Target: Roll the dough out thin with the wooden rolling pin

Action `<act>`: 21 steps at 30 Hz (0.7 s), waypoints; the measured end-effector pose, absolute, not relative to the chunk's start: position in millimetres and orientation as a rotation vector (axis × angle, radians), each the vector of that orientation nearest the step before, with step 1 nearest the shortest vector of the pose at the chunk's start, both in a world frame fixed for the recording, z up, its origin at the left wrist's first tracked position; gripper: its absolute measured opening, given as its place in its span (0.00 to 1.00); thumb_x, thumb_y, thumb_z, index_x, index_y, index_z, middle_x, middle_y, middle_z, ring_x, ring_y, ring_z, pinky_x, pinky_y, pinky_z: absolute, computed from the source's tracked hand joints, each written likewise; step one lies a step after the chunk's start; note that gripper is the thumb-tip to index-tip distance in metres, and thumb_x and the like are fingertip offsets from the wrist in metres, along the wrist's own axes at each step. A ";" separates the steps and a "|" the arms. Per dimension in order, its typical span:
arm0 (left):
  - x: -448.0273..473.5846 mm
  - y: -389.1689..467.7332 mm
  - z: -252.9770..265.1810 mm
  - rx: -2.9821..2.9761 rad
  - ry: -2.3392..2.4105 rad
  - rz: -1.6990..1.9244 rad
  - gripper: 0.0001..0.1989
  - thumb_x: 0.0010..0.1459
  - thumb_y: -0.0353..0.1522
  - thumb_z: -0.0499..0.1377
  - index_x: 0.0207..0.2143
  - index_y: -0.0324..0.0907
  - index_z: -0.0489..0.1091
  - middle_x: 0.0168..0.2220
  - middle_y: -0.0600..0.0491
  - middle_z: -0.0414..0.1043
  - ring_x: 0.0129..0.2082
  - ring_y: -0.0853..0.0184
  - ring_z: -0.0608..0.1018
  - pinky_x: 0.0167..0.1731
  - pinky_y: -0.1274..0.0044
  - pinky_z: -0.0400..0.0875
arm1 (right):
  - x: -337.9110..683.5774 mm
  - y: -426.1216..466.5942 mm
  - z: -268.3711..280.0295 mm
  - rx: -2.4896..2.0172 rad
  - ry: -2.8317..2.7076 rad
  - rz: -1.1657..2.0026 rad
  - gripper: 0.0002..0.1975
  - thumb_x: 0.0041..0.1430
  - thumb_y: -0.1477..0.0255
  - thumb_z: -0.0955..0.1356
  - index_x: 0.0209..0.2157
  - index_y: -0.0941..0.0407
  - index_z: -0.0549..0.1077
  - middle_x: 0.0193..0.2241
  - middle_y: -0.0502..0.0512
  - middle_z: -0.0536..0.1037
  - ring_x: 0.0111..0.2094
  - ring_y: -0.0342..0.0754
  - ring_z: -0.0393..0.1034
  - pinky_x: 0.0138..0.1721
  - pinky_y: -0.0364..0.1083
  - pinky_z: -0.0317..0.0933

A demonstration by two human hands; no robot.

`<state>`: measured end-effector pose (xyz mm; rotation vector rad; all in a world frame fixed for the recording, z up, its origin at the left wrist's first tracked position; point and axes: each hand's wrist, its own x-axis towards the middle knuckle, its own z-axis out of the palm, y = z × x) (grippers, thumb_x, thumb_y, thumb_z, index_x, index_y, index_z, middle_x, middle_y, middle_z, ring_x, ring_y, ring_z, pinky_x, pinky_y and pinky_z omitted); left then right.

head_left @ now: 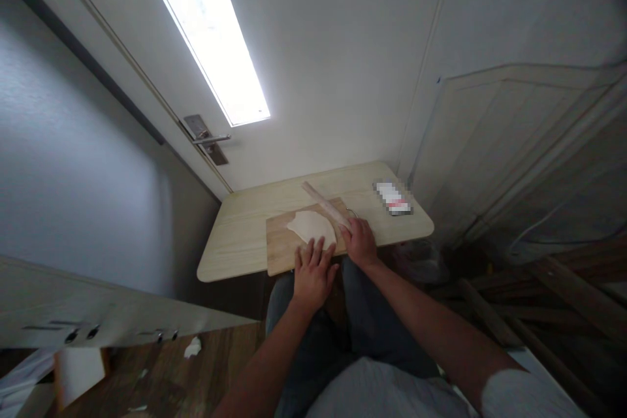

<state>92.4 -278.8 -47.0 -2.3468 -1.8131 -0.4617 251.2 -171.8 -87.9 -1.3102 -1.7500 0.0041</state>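
Observation:
A flat, pale sheet of dough [311, 225] with an uneven outline lies on a wooden cutting board [279, 255]. My left hand [314, 271] rests with spread fingers on the near edge of the dough. In my right hand [360, 241] is the near end of a wooden rolling pin [323, 201], its fingers closed around it. The pin slants away to the far left, along the right side of the dough and over the board's far edge. Whether the pin touches the board, I cannot tell.
The board sits on a small light-wood table [235, 241] with rounded corners. A phone-like item [393, 198], blurred out, lies at the table's right. Behind stands a white door with a metal handle [210, 139]. Wooden planks [490, 313] are at the right; a cabinet [122, 313] is at the left.

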 end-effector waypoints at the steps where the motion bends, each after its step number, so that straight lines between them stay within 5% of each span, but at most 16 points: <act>1: 89.8 -281.7 -45.7 -2.365 -1.806 -0.459 0.26 0.67 0.42 0.52 0.66 0.58 0.57 0.70 0.54 0.54 0.70 0.54 0.56 0.66 0.50 0.48 | 251.5 -171.4 -88.7 -1.306 -1.749 0.015 0.17 0.69 0.60 0.60 0.46 0.57 0.71 0.40 0.64 0.76 0.44 0.57 0.67 0.48 0.56 0.64; 10: 51.8 -273.6 -14.7 -2.426 -1.928 -0.705 0.18 0.67 0.38 0.53 0.58 0.50 0.68 0.62 0.50 0.68 0.63 0.59 0.67 0.64 0.57 0.57 | 259.8 -159.6 -78.5 -1.292 -1.946 0.061 0.16 0.67 0.59 0.63 0.45 0.57 0.73 0.41 0.62 0.77 0.47 0.57 0.67 0.51 0.57 0.62; 14: 17.4 -241.5 3.4 -2.027 -1.983 -0.995 0.24 0.64 0.39 0.57 0.60 0.42 0.65 0.61 0.43 0.66 0.62 0.57 0.67 0.62 0.62 0.62 | 255.1 -142.4 -61.3 -1.139 -2.217 0.125 0.16 0.65 0.60 0.66 0.47 0.54 0.74 0.47 0.60 0.76 0.51 0.56 0.66 0.54 0.56 0.60; 17: -0.7 -219.6 10.0 -2.079 -1.991 -0.850 0.28 0.59 0.41 0.63 0.60 0.43 0.66 0.60 0.44 0.68 0.61 0.55 0.68 0.62 0.61 0.61 | 248.4 -131.2 -51.6 -1.055 -2.351 0.196 0.17 0.64 0.60 0.68 0.50 0.52 0.74 0.53 0.58 0.73 0.55 0.54 0.64 0.57 0.55 0.58; 21: -9.7 -209.3 5.7 -2.353 -2.048 -0.604 0.18 0.61 0.41 0.61 0.51 0.45 0.74 0.50 0.48 0.77 0.52 0.57 0.76 0.54 0.64 0.69 | 243.2 -129.3 -46.6 -1.085 -2.405 0.212 0.17 0.64 0.60 0.68 0.51 0.51 0.74 0.55 0.58 0.72 0.56 0.55 0.63 0.58 0.56 0.56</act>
